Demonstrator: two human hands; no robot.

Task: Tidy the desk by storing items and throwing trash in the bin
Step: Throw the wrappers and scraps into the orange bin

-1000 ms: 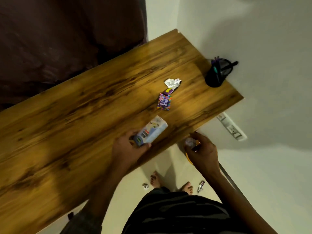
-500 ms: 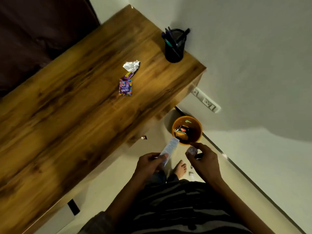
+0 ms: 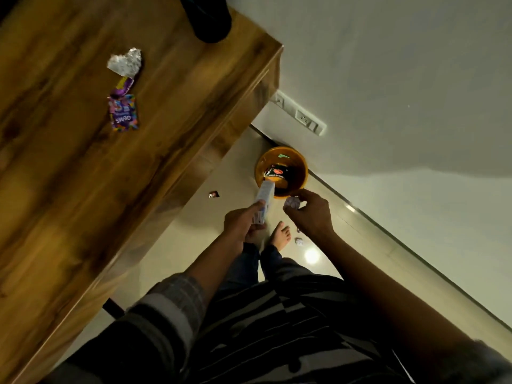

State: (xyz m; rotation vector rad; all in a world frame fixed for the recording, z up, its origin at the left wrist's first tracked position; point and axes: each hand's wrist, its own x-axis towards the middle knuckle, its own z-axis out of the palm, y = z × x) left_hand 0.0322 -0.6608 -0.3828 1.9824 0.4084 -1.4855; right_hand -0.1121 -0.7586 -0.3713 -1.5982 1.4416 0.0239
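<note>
Item 1: small drink carton (image 3: 264, 202), white and blue, printed sides. Location: in my left hand (image 3: 240, 223), held over the floor, its far end reaching the near rim of the orange bin (image 3: 304, 169). Grip: fingers (image 3: 256, 208) clenched round the lower half, top half free. Handling, as I judge it: light and probably empty, stiff at the folded edges but soft on the flat faces, so it would dent under a hard squeeze. The waxy card may be a little slick. Best taken across the narrow sides near the middle, as now.

Item 2: crumpled wrapper ball (image 3: 292, 203), pale, small. Location: in my right hand (image 3: 310, 214), just beside the carton and just short of the bin. Grip: fingertips pinched on it. Handling: near weightless, soft, springy. It likely drifts when let go, so it wants releasing right above the bin mouth.

Item 3: orange bin, on the floor by the wall, below the end of the surface (image 3: 171, 112). It already holds a dark printed packet (image 3: 275, 173).

Item 4: candy packet (image 3: 123, 112), purple, flat, lying on the surface. Thin film, limp, slippery. Pinch at an edge or corner.

Item 5: foil scrap (image 3: 125, 62), silver, crumpled, on the surface just beyond the candy packet. Light, holds its creases, and any raised fold gives a hold.

Item 6: stray wrappers on the floor, one near the foot of the surface (image 3: 214, 194), one beside my bare foot (image 3: 299, 241). Small; details too fine to tell.
</note>
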